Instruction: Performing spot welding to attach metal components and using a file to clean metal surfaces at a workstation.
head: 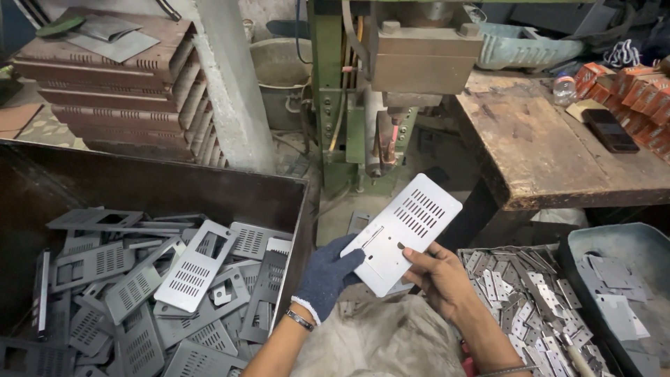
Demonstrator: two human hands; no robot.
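Note:
I hold a flat grey metal plate point(403, 234) with rows of vent slots and a few cut-outs, tilted up toward a green press machine point(363, 91). My left hand point(326, 274), in a dark blue glove with a wrist bracelet, grips the plate's lower left edge. My right hand point(441, 279), bare, pinches the plate's lower right edge from below. The machine's electrode tips hang just above and left of the plate's top.
A dark metal bin point(139, 185) on my left holds several similar slotted plates. A tray point(530, 300) of small metal brackets lies at right, beside a grey tub point(628, 241). A worn wooden bench point(544, 146) stands at right, stacked brown panels point(112, 91) at back left.

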